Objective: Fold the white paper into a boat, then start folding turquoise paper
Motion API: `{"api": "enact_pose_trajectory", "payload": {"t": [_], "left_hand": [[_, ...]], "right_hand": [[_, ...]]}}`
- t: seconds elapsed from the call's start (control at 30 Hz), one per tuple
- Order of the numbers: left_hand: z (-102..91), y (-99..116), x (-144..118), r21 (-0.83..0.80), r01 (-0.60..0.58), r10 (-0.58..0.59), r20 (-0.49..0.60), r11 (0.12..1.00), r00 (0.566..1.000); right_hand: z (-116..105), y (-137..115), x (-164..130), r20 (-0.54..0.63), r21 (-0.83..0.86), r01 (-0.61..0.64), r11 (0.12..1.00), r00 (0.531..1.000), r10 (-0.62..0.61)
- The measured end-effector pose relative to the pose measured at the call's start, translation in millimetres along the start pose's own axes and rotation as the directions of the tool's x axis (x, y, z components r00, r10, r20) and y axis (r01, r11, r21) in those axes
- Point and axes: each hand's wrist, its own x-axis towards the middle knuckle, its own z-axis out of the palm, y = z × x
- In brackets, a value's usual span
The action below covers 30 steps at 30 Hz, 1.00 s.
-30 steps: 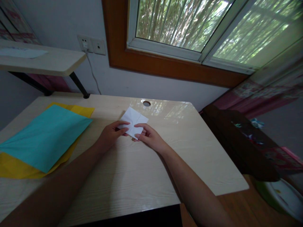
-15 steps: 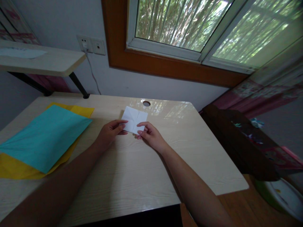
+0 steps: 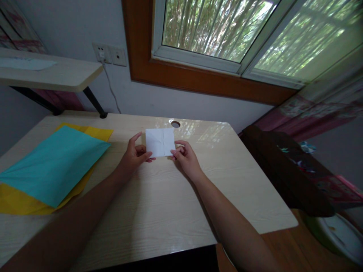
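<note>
A small square of folded white paper (image 3: 160, 142) is held up over the desk between my two hands, with a crease running down it. My left hand (image 3: 136, 153) pinches its lower left corner, thumb in front and fingers behind, while the index finger stands away from the left edge. At the lower right corner my right hand (image 3: 184, 154) grips the paper between thumb and curled fingers, its index finger near the right edge. The fingers behind the paper are partly hidden.
On the left of the desk (image 3: 241, 181) a turquoise sheet (image 3: 56, 162) lies over a yellow sheet (image 3: 17, 202). A raised shelf (image 3: 68, 77) stands at the back left. Near the back edge is a round cable hole (image 3: 175, 124). The window (image 3: 204, 30) is beyond.
The paper has turned from a tilted position to nearly square-on, its front more evenly visible. My left index finger has lifted off it, and my right hand has shifted to its right edge.
</note>
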Motion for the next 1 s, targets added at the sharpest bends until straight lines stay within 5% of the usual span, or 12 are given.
{"api": "enact_pose_trajectory", "payload": {"t": [0.27,0.73,1.0], "left_hand": [[-8.6,-4.0,2.8,0.120,-0.031,0.042,-0.096,0.992,0.994],[-5.2,0.3,0.1,0.186,0.058,-0.070,0.059,0.981,0.996],[-0.8,-0.3,-5.6,0.258,0.018,-0.052,0.124,0.966,0.991]], "right_hand": [[-1.6,-1.2,-4.0,0.106,-0.142,0.014,0.990,0.994,0.001],[-3.3,-6.7,1.8,-0.167,-0.030,0.058,0.998,0.984,-0.062],[-3.9,-10.4,2.9,-0.207,-0.026,0.070,0.997,0.976,-0.074]]}}
